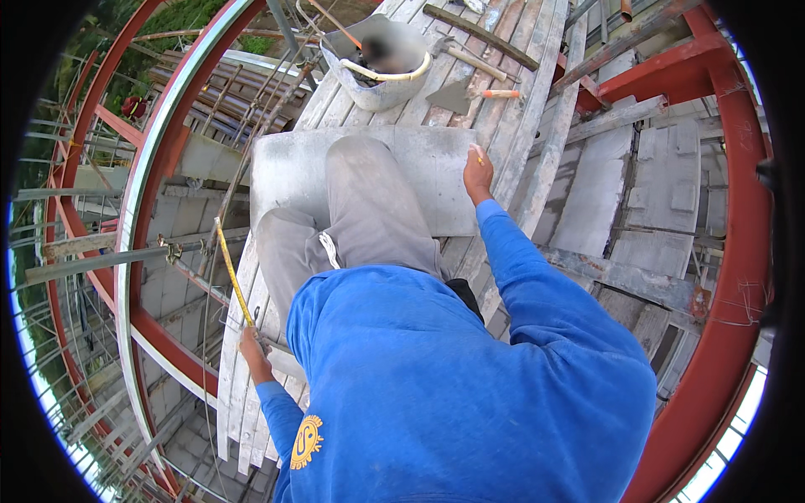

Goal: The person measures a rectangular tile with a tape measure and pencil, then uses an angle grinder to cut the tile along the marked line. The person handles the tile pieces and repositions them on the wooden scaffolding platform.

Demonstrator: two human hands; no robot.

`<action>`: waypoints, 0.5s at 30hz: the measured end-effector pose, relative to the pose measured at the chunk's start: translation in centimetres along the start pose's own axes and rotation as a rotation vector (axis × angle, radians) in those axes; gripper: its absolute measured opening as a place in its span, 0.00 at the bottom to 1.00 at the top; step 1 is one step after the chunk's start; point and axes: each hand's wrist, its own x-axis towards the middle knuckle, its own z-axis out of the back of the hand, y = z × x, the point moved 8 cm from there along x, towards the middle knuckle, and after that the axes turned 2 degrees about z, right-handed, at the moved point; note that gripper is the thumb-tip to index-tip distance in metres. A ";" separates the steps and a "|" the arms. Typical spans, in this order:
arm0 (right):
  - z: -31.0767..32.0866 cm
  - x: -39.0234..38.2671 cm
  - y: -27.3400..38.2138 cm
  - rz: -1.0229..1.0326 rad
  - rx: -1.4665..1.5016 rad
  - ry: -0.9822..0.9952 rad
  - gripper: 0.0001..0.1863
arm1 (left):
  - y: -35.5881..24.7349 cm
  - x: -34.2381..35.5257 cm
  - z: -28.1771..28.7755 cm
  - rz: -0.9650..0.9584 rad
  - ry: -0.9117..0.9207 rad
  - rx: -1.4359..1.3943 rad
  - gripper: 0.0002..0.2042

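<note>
My left hand (256, 355) grips a tape measure, its yellow blade (231, 268) extended up along the left side. My right hand (478, 174) is closed around a small thin yellowish item, possibly a pencil, at the right edge of a grey rectangular board (444, 168). My knees in grey trousers (360, 193) rest on that board, which lies on weathered planks (524, 109).
A cut-down bucket (369, 92), hammer (478, 63) and orange-handled trowel (453, 99) lie ahead on the planks. Red steel beams (729, 210) curve at both sides, with scaffold poles (101, 268) and a rope at left. Lower grey panels (595, 193) show beyond the planks' right edge.
</note>
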 end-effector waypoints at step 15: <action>-6.6 -5.1 -7.1 -0.175 0.200 0.165 0.08 | 6.3 -1.6 0.9 0.184 0.026 0.060 0.18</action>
